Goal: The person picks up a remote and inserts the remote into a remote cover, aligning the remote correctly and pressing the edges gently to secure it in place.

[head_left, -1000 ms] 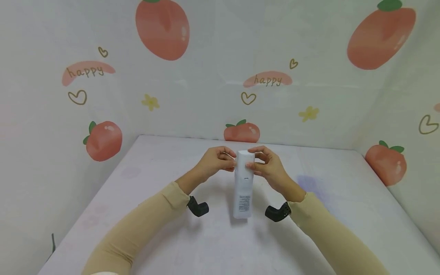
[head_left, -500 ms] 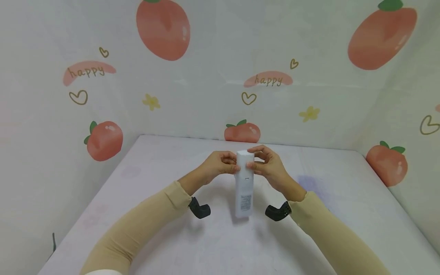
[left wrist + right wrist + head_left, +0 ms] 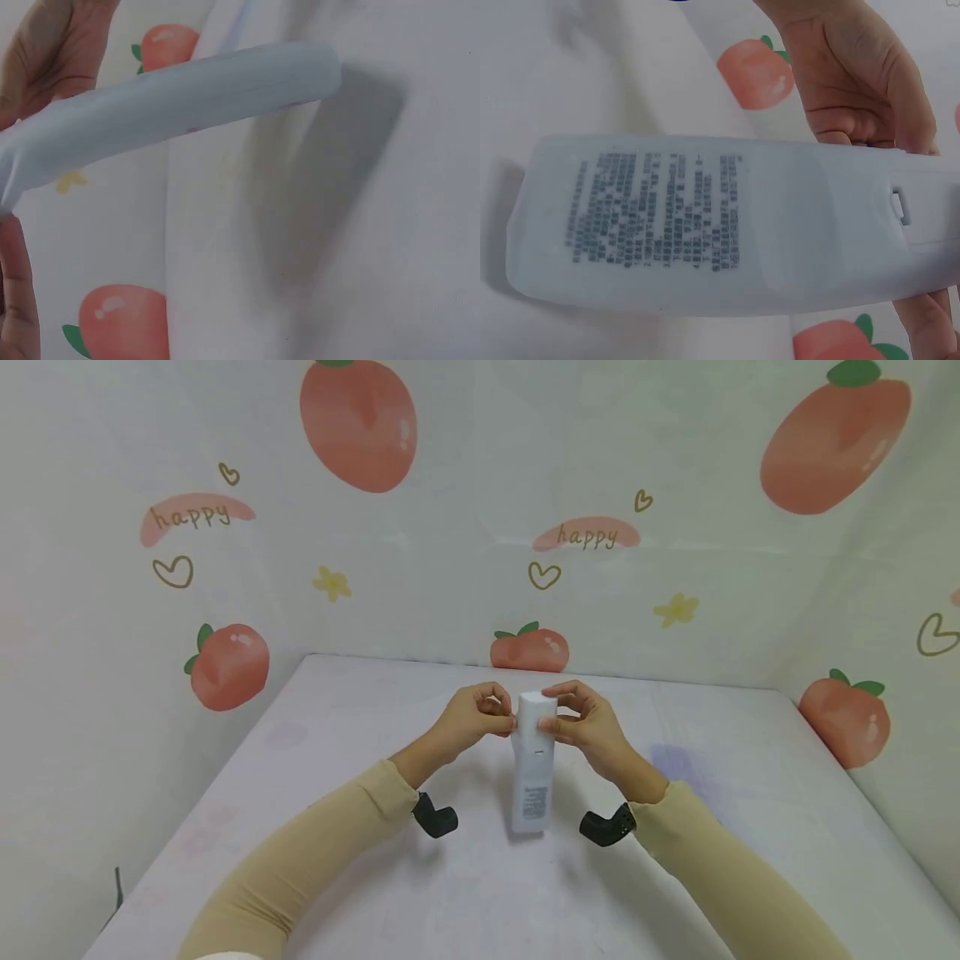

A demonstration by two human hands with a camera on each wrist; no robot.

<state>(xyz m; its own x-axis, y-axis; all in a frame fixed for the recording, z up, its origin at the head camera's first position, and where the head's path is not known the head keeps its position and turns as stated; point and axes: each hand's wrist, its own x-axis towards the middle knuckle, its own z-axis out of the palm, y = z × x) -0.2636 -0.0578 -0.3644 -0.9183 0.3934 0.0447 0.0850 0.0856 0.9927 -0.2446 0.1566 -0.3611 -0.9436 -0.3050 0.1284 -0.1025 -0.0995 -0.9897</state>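
A white remote control (image 3: 534, 768) is held upright over the table, its back facing me in the head view. A translucent cover (image 3: 187, 112) seems to wrap it; printed text (image 3: 656, 214) and a battery-door latch (image 3: 900, 205) show in the right wrist view. My right hand (image 3: 596, 731) grips its upper right side, thumb on the back and index finger at the top end. At the upper left edge, my left hand (image 3: 474, 718) pinches the cover with thumb and fingers. In the left wrist view, the cover stretches toward the left fingers (image 3: 16, 285). Its buttons are hidden.
The pale table (image 3: 375, 893) carries a faint purple patch (image 3: 678, 768) on the right. Behind it hangs a white curtain (image 3: 450, 568) printed with fruit and hearts. Black wrist cameras (image 3: 437, 818) sit below both forearms.
The left thumb has come onto the back of the remote control, then drawn left to its edge. The right hand keeps its grip; the remote control has barely shifted.
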